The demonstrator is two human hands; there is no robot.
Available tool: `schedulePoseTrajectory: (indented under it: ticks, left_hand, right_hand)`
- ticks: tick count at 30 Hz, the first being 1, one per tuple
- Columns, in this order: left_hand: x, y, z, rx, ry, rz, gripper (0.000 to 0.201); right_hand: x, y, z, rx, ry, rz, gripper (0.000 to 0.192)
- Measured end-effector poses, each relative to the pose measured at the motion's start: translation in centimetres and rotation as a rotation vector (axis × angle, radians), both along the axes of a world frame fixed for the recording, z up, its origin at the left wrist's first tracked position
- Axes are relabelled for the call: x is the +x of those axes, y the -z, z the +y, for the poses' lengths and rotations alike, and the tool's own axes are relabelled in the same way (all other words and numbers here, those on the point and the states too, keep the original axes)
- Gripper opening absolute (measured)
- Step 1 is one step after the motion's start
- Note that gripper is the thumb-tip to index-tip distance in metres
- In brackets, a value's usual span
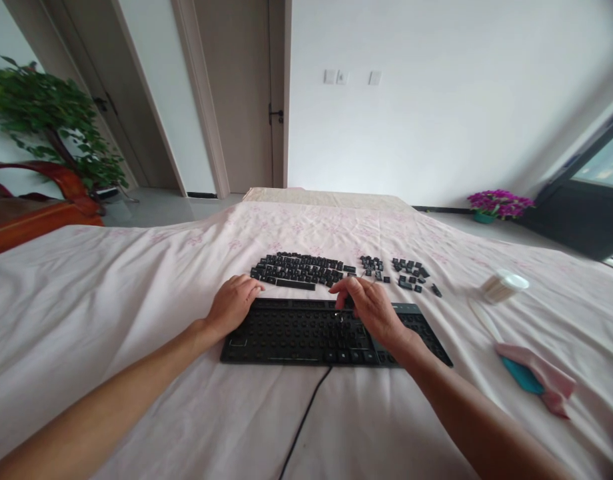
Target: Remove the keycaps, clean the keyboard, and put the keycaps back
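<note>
Keyboard (306, 333) with caps stripped sits mid-cloth near the front edge, left hand (231, 303) resting loose on its top-left corner, right hand (369, 307) pinching a thin stick-like tool over its upper middle, removed keycaps (299, 270) laid just behind.
</note>
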State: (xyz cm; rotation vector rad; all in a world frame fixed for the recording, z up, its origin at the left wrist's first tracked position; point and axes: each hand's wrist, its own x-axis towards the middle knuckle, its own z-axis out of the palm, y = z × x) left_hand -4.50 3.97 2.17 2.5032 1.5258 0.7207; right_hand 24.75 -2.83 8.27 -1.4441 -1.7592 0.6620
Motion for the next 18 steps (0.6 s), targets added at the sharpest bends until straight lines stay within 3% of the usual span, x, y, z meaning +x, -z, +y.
schedulePoseTrajectory:
  ticks: [2, 7, 12, 18]
  left_hand:
    - [1.3, -0.6, -1.2, 0.035, -0.019, -0.038, 0.023]
    - [6.2, -1.8, -5.1, -0.061, 0.156, -0.123, 0.016]
    - [9.2, -0.9, -7.4, -0.17, 0.3, -0.211, 0.017]
    - [9.1, 0.3, -7.5, -0.195, 0.316, -0.261, 0.02]
  right_hand:
    - [0.1, 0.9, -0.8, -0.086, -0.025, 0.185, 0.051]
    - [0.2, 2.4, -2.1, -0.14, -0.173, 0.353, 0.047]
    - [-0.4, 3.1, -3.1, -0.154, -0.129, 0.289, 0.038]
    - [-1.3, 3.0, -4.1, -0.095, -0.096, 0.06, 0.028]
